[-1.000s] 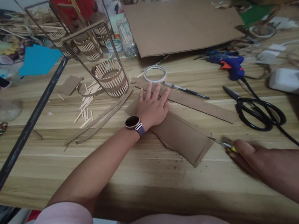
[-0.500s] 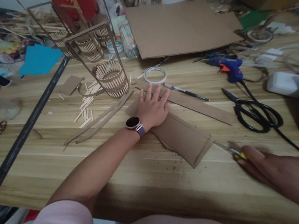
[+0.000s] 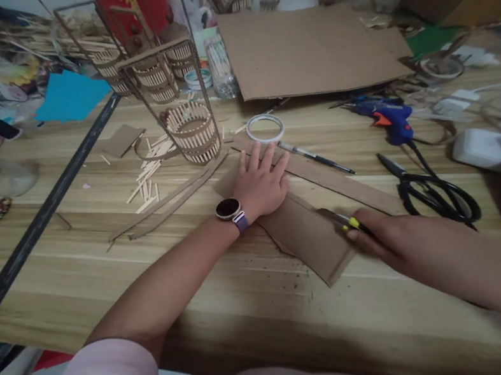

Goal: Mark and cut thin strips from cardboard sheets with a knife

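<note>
My left hand (image 3: 262, 182) lies flat with its fingers spread, pressing on a brown cardboard piece (image 3: 305, 236) and reaching a longer cardboard strip (image 3: 341, 183) beyond it. In my right hand (image 3: 379, 232) is a yellow and black utility knife (image 3: 349, 221). Its blade lies over the right edge of the cardboard piece; whether it touches is hard to tell. A black pen (image 3: 317, 157) and a white tape ring (image 3: 264, 128) lie just past my left fingertips. Small brown crumbs are scattered by the cardboard's near edge.
Black-handled scissors (image 3: 436, 193) and a blue glue gun (image 3: 397, 123) lie to the right. A small stick basket (image 3: 195, 136) with a tall handle stands behind, near loose sticks (image 3: 150, 166) and thin cardboard strips (image 3: 175, 197). A large cardboard sheet (image 3: 313, 47) lies at the back.
My right hand has moved up and left with the knife, from beyond the cardboard's near corner to over its right edge. My left hand keeps its place on the cardboard.
</note>
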A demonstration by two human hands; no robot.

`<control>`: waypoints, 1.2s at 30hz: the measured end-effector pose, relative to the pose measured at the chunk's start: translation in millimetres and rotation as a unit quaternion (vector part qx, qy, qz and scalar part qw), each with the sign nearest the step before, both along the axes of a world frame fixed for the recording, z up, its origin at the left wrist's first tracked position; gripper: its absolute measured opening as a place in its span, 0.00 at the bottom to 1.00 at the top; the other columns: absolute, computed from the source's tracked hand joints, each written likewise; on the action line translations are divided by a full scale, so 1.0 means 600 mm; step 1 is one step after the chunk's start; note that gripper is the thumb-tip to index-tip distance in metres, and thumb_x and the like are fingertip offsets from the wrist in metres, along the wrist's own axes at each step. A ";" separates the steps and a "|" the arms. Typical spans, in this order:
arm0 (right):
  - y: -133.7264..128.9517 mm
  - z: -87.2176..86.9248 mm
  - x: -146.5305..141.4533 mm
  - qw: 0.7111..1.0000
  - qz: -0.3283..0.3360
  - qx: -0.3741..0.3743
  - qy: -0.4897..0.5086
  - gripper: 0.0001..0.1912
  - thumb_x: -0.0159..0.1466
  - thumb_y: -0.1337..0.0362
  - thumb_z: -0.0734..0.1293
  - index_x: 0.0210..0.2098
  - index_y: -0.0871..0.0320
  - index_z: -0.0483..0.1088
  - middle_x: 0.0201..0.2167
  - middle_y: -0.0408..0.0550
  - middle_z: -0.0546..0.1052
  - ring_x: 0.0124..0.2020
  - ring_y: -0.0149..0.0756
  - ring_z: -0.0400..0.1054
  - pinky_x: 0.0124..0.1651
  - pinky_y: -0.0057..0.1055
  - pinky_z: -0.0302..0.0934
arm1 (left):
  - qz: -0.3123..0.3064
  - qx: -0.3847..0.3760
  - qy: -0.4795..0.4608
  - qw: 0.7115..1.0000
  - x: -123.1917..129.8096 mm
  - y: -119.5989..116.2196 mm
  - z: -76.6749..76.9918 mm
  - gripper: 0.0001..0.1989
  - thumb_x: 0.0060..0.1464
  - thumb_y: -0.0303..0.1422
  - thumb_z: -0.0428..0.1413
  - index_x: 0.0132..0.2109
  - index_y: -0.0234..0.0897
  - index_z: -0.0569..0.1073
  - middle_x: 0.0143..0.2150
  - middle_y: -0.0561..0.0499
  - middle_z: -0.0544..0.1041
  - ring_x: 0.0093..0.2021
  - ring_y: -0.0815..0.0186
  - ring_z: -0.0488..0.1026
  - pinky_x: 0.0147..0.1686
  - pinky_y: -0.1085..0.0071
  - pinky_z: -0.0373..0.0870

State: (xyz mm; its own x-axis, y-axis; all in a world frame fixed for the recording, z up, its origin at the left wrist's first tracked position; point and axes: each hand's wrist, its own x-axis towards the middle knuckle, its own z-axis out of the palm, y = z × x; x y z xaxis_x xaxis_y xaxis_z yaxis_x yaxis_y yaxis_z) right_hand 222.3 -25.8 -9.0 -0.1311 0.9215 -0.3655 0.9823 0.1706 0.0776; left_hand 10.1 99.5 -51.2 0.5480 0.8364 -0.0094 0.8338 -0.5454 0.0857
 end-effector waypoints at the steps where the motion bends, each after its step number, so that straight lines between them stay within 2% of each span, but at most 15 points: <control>1: 0.011 0.004 -0.014 0.999 0.000 -0.031 -0.013 0.16 0.73 0.53 0.55 0.42 0.54 0.69 0.27 0.50 0.81 0.28 0.44 0.78 0.25 0.31 0.53 | 0.000 0.000 0.000 1.000 0.000 0.000 0.000 0.29 0.74 0.41 0.42 0.76 0.40 0.56 0.80 0.42 0.47 0.79 0.43 0.40 0.74 0.40 0.39; 3: 0.026 0.011 -0.032 0.997 0.005 -0.066 -0.031 0.16 0.73 0.55 0.54 0.43 0.55 0.69 0.28 0.52 0.81 0.29 0.45 0.77 0.24 0.31 0.47 | 0.000 0.001 -0.001 1.000 0.000 -0.001 0.000 0.29 0.73 0.41 0.42 0.76 0.40 0.56 0.80 0.42 0.47 0.79 0.43 0.40 0.74 0.40 0.39; 11: 0.033 0.013 -0.039 0.998 0.013 -0.051 -0.024 0.17 0.72 0.55 0.53 0.42 0.55 0.69 0.24 0.50 0.77 0.26 0.44 0.74 0.23 0.31 0.41 | -0.002 0.005 -0.016 1.000 0.000 0.000 -0.004 0.29 0.72 0.40 0.43 0.76 0.40 0.57 0.80 0.42 0.48 0.79 0.43 0.41 0.74 0.39 0.40; 19: 0.034 0.017 -0.049 0.995 0.018 -0.071 -0.068 0.20 0.73 0.55 0.51 0.49 0.57 0.70 0.29 0.54 0.81 0.31 0.48 0.77 0.24 0.32 0.41 | -0.001 0.007 -0.021 1.000 0.001 -0.001 -0.005 0.29 0.72 0.40 0.43 0.76 0.39 0.57 0.79 0.42 0.49 0.79 0.43 0.42 0.74 0.39 0.40; 24: 0.039 0.024 -0.056 0.994 0.008 -0.085 -0.066 0.18 0.74 0.56 0.52 0.47 0.56 0.69 0.30 0.54 0.81 0.32 0.48 0.78 0.24 0.31 0.42 | 0.000 0.007 -0.020 1.000 0.001 -0.001 -0.005 0.29 0.72 0.40 0.43 0.76 0.39 0.58 0.79 0.42 0.49 0.79 0.43 0.42 0.74 0.39 0.40; 29: 0.033 0.013 -0.046 0.998 0.013 -0.059 -0.030 0.17 0.73 0.56 0.52 0.45 0.56 0.69 0.26 0.52 0.79 0.30 0.47 0.77 0.24 0.31 0.42 | -0.001 0.006 -0.021 1.000 0.001 0.000 -0.005 0.29 0.72 0.41 0.43 0.76 0.39 0.58 0.79 0.41 0.49 0.79 0.43 0.42 0.74 0.39 0.40; 36: 0.041 0.014 -0.045 0.996 0.025 -0.060 -0.062 0.15 0.73 0.56 0.55 0.43 0.56 0.69 0.28 0.53 0.81 0.30 0.48 0.79 0.23 0.32 0.43 | -0.002 0.013 -0.025 1.000 0.001 -0.001 -0.007 0.29 0.72 0.40 0.44 0.75 0.39 0.59 0.79 0.41 0.50 0.79 0.43 0.43 0.74 0.38 0.41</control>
